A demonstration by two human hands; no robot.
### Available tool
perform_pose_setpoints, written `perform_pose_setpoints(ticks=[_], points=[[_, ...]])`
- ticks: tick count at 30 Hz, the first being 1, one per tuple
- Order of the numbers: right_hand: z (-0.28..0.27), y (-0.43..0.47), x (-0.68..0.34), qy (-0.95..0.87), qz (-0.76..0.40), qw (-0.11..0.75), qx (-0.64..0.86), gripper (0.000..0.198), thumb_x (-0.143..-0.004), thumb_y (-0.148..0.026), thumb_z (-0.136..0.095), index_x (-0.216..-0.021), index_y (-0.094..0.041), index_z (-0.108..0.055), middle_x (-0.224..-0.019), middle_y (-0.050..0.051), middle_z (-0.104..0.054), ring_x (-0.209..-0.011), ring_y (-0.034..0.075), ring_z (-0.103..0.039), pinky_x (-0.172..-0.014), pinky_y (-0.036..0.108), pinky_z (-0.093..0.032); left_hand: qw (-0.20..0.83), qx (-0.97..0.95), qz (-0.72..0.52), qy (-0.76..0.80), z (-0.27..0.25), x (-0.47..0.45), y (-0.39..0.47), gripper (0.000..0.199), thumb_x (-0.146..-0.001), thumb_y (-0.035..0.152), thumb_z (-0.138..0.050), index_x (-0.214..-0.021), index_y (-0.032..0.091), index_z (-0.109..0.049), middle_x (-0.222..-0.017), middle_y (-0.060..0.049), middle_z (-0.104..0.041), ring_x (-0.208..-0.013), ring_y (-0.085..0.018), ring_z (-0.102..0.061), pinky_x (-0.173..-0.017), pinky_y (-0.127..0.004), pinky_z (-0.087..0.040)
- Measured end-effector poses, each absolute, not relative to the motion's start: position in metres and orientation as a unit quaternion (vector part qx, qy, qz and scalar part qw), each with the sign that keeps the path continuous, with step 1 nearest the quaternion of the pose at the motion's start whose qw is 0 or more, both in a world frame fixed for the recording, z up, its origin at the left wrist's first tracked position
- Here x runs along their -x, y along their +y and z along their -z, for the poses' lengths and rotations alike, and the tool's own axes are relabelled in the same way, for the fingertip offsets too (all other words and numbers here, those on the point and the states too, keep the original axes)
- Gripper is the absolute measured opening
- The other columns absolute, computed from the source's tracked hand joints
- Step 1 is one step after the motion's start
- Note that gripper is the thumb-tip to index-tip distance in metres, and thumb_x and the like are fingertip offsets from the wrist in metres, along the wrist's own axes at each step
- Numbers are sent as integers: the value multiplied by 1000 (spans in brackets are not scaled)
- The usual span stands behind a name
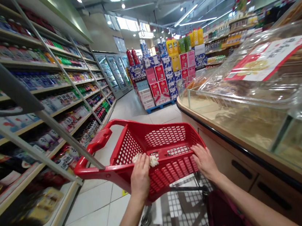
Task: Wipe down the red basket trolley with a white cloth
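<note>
A red plastic shopping cart (164, 130) with perforated basket walls stands side-on in front of me. My left hand (141, 174) rests on its near rim, fingers closed over the edge. Crumpled white paper or cloth (153, 160) shows on both sides of those fingers; whether they pinch it or it lies under them, I cannot tell. At the basket's right corner, my right hand (204, 160) has its fingers hooked over the rim. The basket floor shows through between my hands.
Drink shelves (50, 81) line the left side, with a grey-handled metal frame (6, 79) close by. A counter (224, 126) with clear plastic food packs (261, 66) borders the right. Stacked drink cartons (160, 79) stand on a blue pallet ahead, and glass-door fridges (114, 71) beyond.
</note>
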State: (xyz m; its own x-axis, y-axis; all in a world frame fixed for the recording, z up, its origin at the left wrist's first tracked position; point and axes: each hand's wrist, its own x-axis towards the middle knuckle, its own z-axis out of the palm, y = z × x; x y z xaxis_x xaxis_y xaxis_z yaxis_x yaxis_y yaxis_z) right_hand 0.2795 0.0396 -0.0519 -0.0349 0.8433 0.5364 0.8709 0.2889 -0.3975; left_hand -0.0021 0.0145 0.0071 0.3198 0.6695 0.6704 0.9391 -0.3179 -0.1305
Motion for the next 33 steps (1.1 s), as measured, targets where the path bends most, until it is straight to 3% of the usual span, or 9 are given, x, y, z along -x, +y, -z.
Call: perform_pose_setpoints(ticks=[8, 17, 28, 33], points=[[52, 38, -284, -746, 47, 331, 576, 39, -87, -30, -29, -118, -19, -50, -122, 7, -52, -119, 22, -40, -98, 47, -29, 210, 857, 258, -395, 21, -99, 26, 36, -80, 8, -38, -113, 13, -51, -121, -9, -53, -120, -19, -39, -94, -35, -44], [56, 40, -281, -722, 42, 366, 586, 39, -86, -30, -30, -118, -19, -50, -121, 8, -52, -119, 22, -39, -99, 49, -26, 282, 763, 282, -508, -15, 33, 9, 47, -74, -1, -29, -111, 13, -54, -118, -10, -55, -119, -22, -41, -95, -40, -42], [54, 36, -283, -750, 52, 334, 568, 39, -87, -32, -29, -119, -20, -49, -122, 6, -52, -119, 21, -40, -97, 47, -29, 184, 873, 250, -375, 24, -114, 35, 37, -81, 9, -37, -116, 13, -48, -122, -10, -52, -123, -19, -35, -96, -36, -42], [54, 37, -285, -745, 48, 339, 573, 39, -87, -30, -29, -119, -21, -49, -123, 6, -52, -119, 21, -40, -98, 47, -28, 234, 849, 251, -402, 10, -47, 22, 39, -80, 6, -33, -114, 15, -50, -121, -9, -53, -120, -19, -39, -94, -38, -43]])
